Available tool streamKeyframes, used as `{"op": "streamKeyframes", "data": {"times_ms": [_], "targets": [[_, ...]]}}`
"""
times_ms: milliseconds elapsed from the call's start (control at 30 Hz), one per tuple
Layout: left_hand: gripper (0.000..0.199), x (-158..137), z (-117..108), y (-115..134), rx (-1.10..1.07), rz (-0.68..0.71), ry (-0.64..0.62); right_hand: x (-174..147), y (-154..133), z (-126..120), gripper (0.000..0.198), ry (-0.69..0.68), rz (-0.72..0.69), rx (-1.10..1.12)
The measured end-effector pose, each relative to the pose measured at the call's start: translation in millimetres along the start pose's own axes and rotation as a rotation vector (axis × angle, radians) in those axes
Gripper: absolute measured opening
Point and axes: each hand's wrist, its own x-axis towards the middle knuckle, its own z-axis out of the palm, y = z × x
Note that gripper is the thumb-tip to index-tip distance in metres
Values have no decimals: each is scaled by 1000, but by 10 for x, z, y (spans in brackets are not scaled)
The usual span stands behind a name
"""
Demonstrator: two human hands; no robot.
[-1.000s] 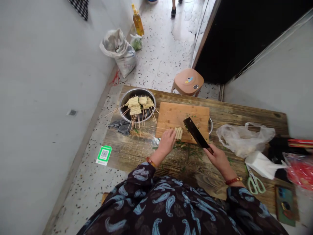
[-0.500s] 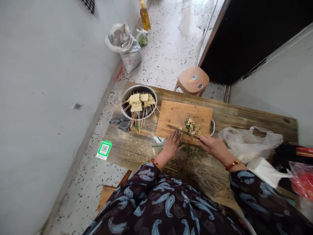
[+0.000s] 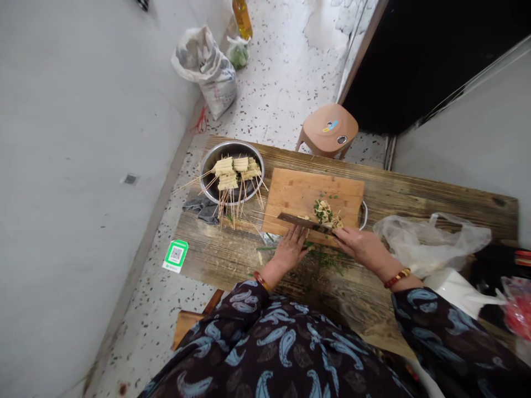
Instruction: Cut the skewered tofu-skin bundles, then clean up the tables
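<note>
**Cleaver held across the cutting board, left hand just beside the blade**

Head view: I am looking down through the head camera at a wooden bench (image 3: 232,254). The right hand (image 3: 364,250) has its grip closed around the handle of a dark cleaver (image 3: 299,221), whose blade points left above the near part of a cutting board (image 3: 290,193). I cannot tell whether the edge touches the wood. The left hand (image 3: 291,246) lies palm down on the near side of the blade, fingers stretched forward; I cannot tell whether its grip pins anything, since the fingertips hide what is under them.

I can make out pale rolls (image 3: 304,217) on the board, just beyond the blade and partly hidden by it. Thin sticks (image 3: 267,214) reach out to their left. A heap of chopped pale and green bits (image 3: 326,213) sits on the board, beyond the cleaver's handle end.

To the left of the board, a metal bowl (image 3: 254,150) carries skewered rolls (image 3: 226,166), their sticks poking over the rim. A dark cloth (image 3: 202,209) lies beside it. On the right I see a clear plastic bag (image 3: 435,240) on the bench, near the right forearm.
</note>
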Motion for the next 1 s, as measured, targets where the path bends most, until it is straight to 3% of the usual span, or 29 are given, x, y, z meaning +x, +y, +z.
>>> {"op": "streamKeyframes", "data": {"times_ms": [467, 1000], "targets": [[68, 37, -47, -30, 8, -9, -44, 36, -4, -15, 26, 3, -19, -14], [66, 82, -130, -21, 6, 8, -48, 182, 8, 37, 22, -133, 56, -57]]}}
